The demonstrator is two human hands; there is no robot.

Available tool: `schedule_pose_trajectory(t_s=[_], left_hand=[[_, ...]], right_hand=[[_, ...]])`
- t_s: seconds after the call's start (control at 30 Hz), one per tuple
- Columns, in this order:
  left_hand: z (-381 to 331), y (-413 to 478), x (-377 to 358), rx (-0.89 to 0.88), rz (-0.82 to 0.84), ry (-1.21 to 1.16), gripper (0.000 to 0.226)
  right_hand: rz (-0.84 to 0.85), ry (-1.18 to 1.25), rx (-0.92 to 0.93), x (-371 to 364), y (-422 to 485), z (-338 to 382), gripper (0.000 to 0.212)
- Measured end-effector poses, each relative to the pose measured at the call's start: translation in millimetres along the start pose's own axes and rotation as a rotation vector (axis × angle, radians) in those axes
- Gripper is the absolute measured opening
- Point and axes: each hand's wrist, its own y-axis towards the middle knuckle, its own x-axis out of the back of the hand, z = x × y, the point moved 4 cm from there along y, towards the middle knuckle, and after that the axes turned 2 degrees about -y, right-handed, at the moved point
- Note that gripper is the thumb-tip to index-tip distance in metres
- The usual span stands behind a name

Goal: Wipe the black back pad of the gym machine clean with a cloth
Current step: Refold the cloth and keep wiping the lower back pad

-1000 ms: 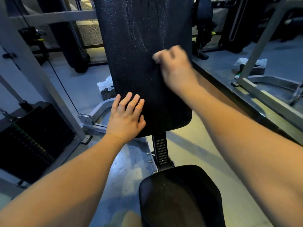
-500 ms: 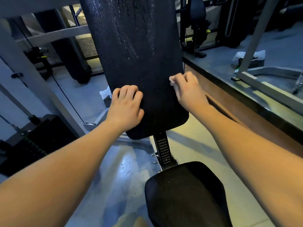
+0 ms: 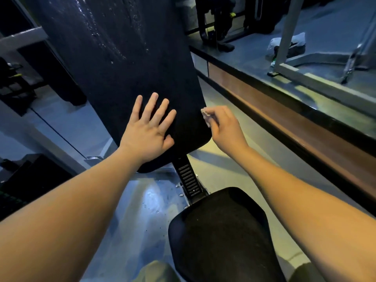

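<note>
The black back pad (image 3: pixel 126 68) stands tall in the middle, leaning a little, and it fills the top of the view. Its upper part has shiny wet drops and streaks on it. Its lower part looks dark and dull.

The left hand (image 3: pixel 149 131) lies flat on the low part of the pad. Its fingers are straight and spread wide, and it holds nothing.

The right hand (image 3: pixel 225 129) is at the right edge of the pad, near the bottom corner. Its fingers are curled and they pinch a small white cloth (image 3: pixel 206 117). The cloth sits right at the edge of the pad, but I cannot tell if it touches.

Under the pad, a black post with ridges (image 3: pixel 188 180) goes down to the black seat (image 3: pixel 221 237). The seat is close to the camera, between the 2 arms.

To the right runs a long brown wooden step (image 3: pixel 284 110) with a dark top. A grey metal frame (image 3: pixel 289 33) stands on it. Behind that frame lies a white bundle (image 3: pixel 295 40)
</note>
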Motion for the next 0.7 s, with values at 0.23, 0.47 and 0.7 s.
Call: schedule_pose_trajectory(t_s=[0.23,0.47,0.7], left_hand=[[-0.3,-0.2,-5.1,0.006,-0.061,0.0,0.072],[-0.3,-1.0,-7.4,-0.003,-0.144,-0.017,0.07],[0.6,-0.5,-11.0,-0.004,-0.144,0.001,0.071]], right_hand=[[-0.092,0.735,-0.221,38.4,72.7,47.3,0.028],[-0.147,0.236,-0.133,19.1,68.5,35.6,0.022],[-0.198,-0.051,0.14,-7.8,45.5,41.0,0.037]])
